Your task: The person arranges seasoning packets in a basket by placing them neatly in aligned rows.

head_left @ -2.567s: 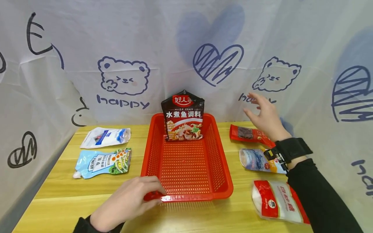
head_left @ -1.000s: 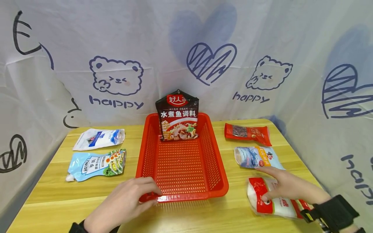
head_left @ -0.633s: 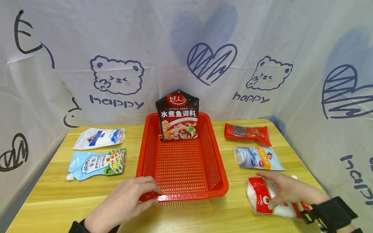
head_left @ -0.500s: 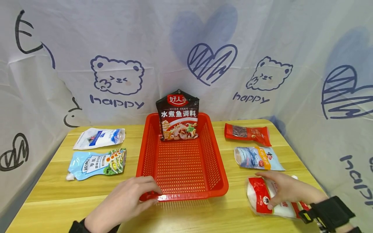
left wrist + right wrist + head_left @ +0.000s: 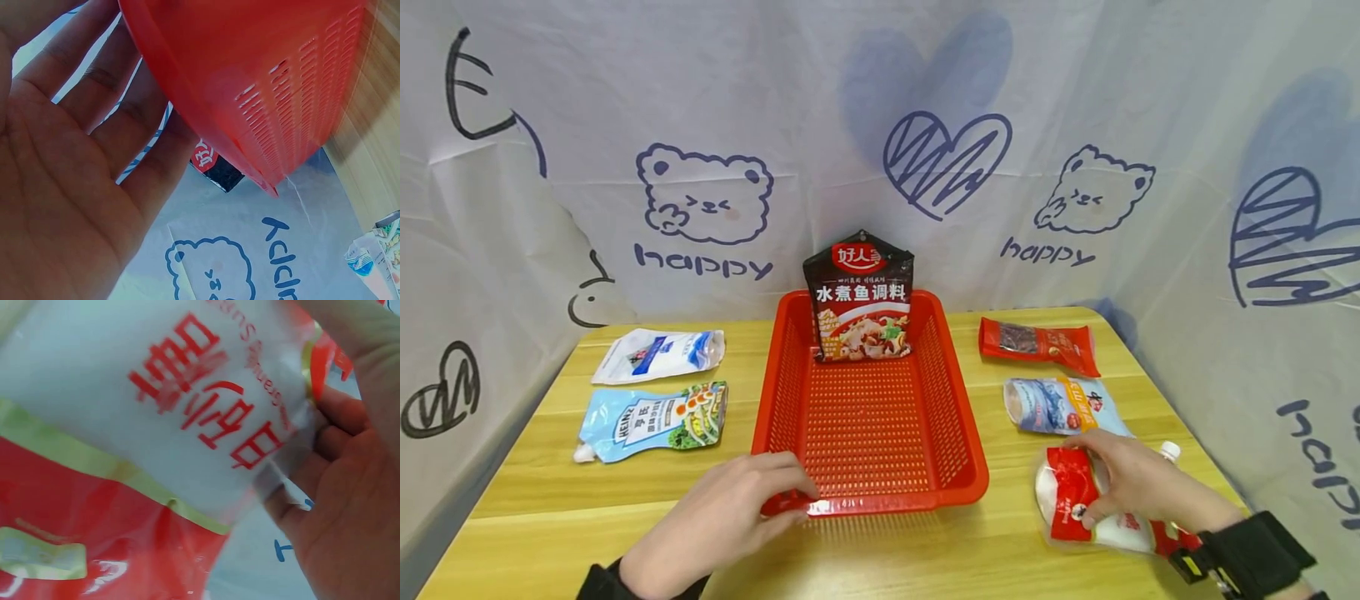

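Observation:
My left hand (image 5: 730, 517) holds the near-left corner of a red plastic basket (image 5: 891, 506), fingers hooked over the rim and thumb outside. In the left wrist view the fingers lie behind the basket wall (image 5: 250, 75). My right hand (image 5: 1138, 479) grips a red-and-white bag of white granulated sugar (image 5: 1070, 493) across its width, thumb on the near side and fingers on the far side. The bag fills most of the right wrist view, its printed sugar label (image 5: 206, 394) facing the camera. A black fish seasoning packet (image 5: 863, 304) leans upright against the basket's back wall.
Right of the basket lie a red packet (image 5: 1037, 344) and a blue-and-orange pouch (image 5: 1063, 406). A white cap (image 5: 1170, 451) shows behind my right wrist. On the left lie a white-and-blue pouch (image 5: 662, 356) and a light-blue Heinz pouch (image 5: 651, 422). A printed curtain (image 5: 835, 150) hangs behind the table.
My right hand came down from the back right to the sugar bag, took hold of it, and has now shifted it slightly up and away. My left hand stays on the basket rim.

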`<state>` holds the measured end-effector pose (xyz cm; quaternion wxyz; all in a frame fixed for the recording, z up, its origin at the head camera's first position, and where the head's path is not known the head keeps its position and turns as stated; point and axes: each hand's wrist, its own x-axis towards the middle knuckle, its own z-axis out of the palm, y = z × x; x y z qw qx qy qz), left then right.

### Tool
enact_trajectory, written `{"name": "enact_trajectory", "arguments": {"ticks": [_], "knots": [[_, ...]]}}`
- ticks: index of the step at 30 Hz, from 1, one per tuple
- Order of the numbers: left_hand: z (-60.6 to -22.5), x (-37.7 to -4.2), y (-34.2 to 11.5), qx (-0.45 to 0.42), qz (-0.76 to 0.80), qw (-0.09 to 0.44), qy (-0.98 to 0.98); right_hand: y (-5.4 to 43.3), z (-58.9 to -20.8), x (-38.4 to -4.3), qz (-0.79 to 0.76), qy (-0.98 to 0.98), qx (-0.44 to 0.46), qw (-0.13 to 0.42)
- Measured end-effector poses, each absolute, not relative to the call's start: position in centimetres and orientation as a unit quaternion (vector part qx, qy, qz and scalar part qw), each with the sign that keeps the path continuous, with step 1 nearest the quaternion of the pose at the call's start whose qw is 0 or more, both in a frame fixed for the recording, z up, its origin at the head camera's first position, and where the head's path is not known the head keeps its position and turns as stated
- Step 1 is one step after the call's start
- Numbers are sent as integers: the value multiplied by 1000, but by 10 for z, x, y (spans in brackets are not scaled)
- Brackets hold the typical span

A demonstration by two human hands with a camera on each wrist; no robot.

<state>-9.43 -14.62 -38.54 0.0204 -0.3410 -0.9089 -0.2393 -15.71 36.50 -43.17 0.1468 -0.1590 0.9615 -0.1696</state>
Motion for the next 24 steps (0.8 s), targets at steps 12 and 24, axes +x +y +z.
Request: {"name": "enact_trajectory", "arguments": {"ticks": [12, 24], "knots": [[-385, -95, -147, -339, -246, 12, -908, 355, -417, -161, -211, 954, -209, 29], [-384, -94, -146, -334, -243, 12, -911, 334, -391, -172, -228, 947, -215, -74]]}}
